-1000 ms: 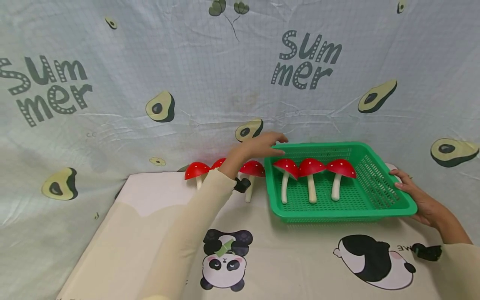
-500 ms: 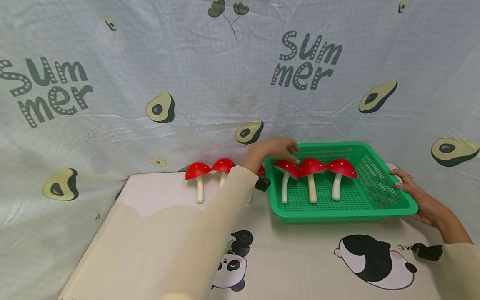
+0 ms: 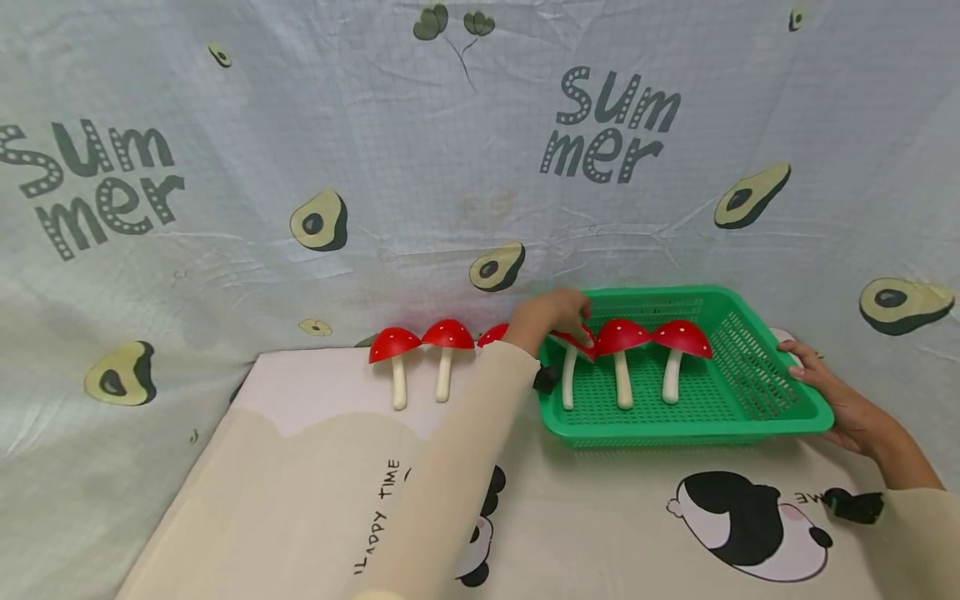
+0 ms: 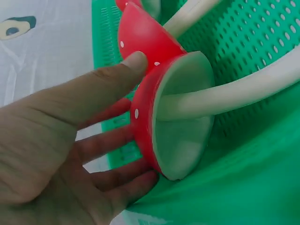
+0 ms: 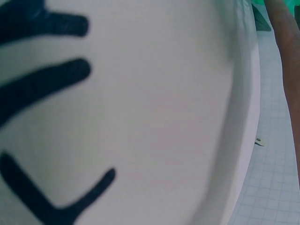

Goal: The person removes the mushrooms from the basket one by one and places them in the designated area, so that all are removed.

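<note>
A green plastic basket (image 3: 720,427) stands on the table with three toy mushrooms in it, all with white-spotted red caps and pale stems. My left hand (image 3: 555,315) reaches over the basket's left end to the leftmost mushroom (image 3: 568,387). In the left wrist view its thumb (image 4: 135,63) lies across the top of the cap and the other fingers touch its back, so the cap (image 4: 143,119) is held between them. That mushroom still lies in the basket. My right hand (image 3: 847,408) grips the basket's right rim.
Two more mushrooms, a left one (image 3: 399,379) and a right one (image 3: 445,375), stand left of the basket. Behind my left wrist shows part of another red cap (image 3: 492,334). A patterned cloth (image 3: 420,167) hangs behind the table (image 3: 247,500).
My left hand has come rightward and down from above the basket's left rim onto the leftmost mushroom's cap. The right hand and basket look unmoved.
</note>
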Tool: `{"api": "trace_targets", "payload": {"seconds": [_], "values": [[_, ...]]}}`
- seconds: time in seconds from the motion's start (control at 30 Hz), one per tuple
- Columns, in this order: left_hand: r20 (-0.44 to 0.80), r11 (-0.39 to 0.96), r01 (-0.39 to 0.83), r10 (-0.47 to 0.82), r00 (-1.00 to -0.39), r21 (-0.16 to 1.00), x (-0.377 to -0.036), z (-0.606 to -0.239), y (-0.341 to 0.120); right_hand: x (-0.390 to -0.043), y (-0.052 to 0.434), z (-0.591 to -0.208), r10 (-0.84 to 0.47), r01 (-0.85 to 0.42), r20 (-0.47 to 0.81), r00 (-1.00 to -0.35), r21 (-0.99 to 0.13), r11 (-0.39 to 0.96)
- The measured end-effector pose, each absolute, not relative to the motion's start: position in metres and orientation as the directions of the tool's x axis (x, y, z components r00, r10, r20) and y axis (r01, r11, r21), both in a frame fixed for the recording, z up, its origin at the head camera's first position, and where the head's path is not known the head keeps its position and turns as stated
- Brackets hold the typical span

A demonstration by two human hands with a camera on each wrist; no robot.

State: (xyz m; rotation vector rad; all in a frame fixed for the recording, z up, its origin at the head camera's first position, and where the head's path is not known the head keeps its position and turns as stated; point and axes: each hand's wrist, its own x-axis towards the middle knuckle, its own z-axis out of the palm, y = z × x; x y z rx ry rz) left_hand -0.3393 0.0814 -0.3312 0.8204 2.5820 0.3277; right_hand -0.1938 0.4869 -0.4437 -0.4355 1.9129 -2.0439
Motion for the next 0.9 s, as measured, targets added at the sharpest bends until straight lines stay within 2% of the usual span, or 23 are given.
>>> {"api": "trace_targets", "payload": {"seconds": [0.5, 0.9], "values": [[-0.447, 0.861, 0.441, 0.509, -0.736, 0.255, -0.3382, -0.3295, 0.0802, -0.1918, 0.4867, -0.4455, -0.427, 0.029, 0.011, -0.904, -0.996, -0.087], [-0.489, 0.828, 0.494, 0.557, -0.671, 0.266, -0.3362, -0.3300, 0.0835, -0.1912, 0.4855, -0.4440, -0.405, 0.031, -0.001, -0.914, -0.997, -0.069]]}}
